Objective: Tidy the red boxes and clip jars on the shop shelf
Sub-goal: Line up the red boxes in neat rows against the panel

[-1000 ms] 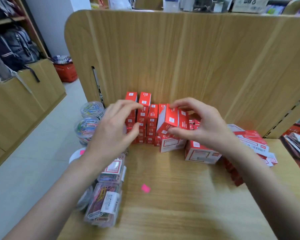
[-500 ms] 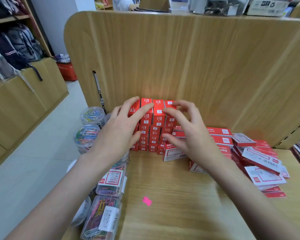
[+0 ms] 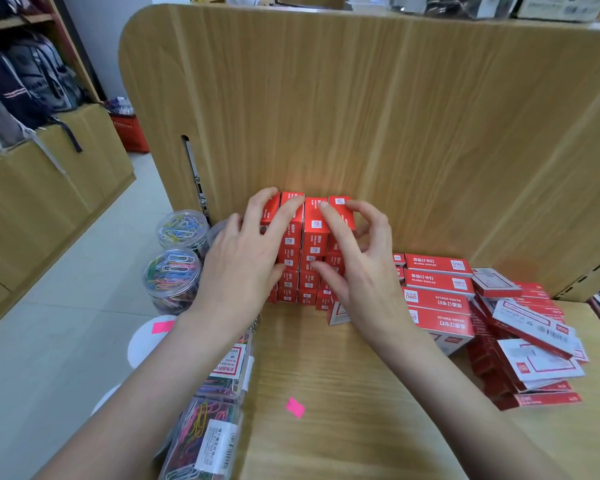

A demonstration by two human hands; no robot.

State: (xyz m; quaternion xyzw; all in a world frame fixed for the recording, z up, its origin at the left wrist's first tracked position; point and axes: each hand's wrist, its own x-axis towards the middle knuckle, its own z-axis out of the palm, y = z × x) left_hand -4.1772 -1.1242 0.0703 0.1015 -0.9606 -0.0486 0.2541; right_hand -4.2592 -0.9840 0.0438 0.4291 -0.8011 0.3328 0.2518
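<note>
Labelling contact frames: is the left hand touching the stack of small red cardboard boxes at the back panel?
Touching. The head view shows the left hand with straight fingers laid flat on the stack of small red cardboard boxes, no gap visible.

Both forearms are bare to the frame's bottom edge, the left hand [image 3: 243, 258] and right hand [image 3: 357, 268] without sleeves, rings, watch or gloves.
</note>
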